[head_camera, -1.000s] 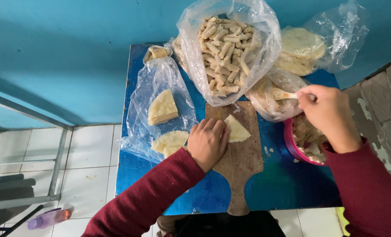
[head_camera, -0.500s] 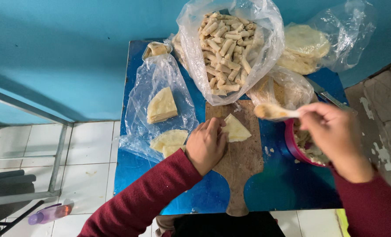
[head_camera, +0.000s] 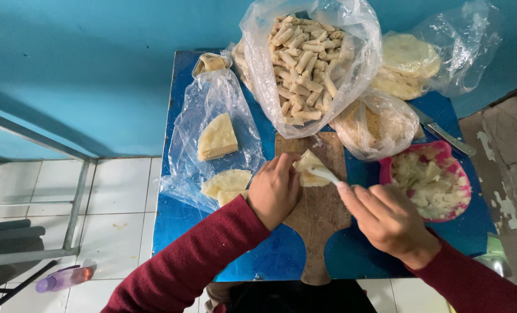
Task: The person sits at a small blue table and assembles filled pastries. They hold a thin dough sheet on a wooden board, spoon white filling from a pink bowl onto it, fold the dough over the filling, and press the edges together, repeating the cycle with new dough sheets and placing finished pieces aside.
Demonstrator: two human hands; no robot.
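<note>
Left hand (head_camera: 276, 191) pins the wrapper (head_camera: 309, 168) flat; right hand (head_camera: 386, 220) grips a spoon (head_camera: 322, 173). Pressing hard could tear the thin wrapper.

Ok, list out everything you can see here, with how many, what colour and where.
table: one, blue, under everything
cutting board: one, brown wood, table centre
wrapper piece: one, pale yellow, on the board
spoon: one, white, over the wrapper piece
bag of rolls: one, clear, rolls beige, top centre
bag of wrapper wedges: one, clear, left of the board
bag of round sheets: one, clear, top right
bag of crumbs: one, clear, right of the board
bowl of filling: one, pink, right side
knife: one, metal, behind the bowl
bottle: one, purple, on the floor
left hand: on the wrapper piece
right hand: holds the spoon
</note>
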